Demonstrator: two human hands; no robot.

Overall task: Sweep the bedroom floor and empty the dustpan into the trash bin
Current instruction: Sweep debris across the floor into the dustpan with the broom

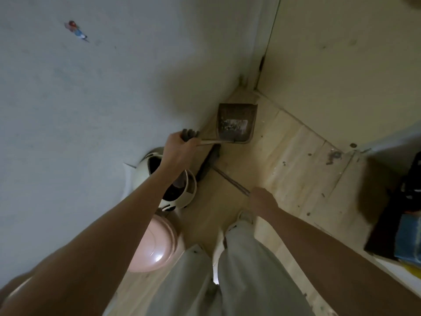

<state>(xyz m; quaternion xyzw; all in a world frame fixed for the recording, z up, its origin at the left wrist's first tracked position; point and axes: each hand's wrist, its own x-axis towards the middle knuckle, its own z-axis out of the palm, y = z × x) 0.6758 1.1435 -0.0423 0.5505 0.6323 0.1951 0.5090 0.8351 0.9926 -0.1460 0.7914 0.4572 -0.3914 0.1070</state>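
My left hand [176,145] grips the dark handle of a brown dustpan [235,122], which hangs in the room's corner with grey dust and scraps inside it. My right hand [262,198] holds the thin stick of a broom [230,180]; its dark bristle head [208,164] rests on the wooden floor [293,160] below the dustpan. A white trash bin [190,191] with a dark inside stands open against the wall, under my left forearm.
A pink round lid or bin [157,245] stands against the grey wall [91,99] near my left leg. A cream door or cabinet front [341,71] closes the corner. Dark and blue items [407,224] sit at right. Dust specks dot the floor.
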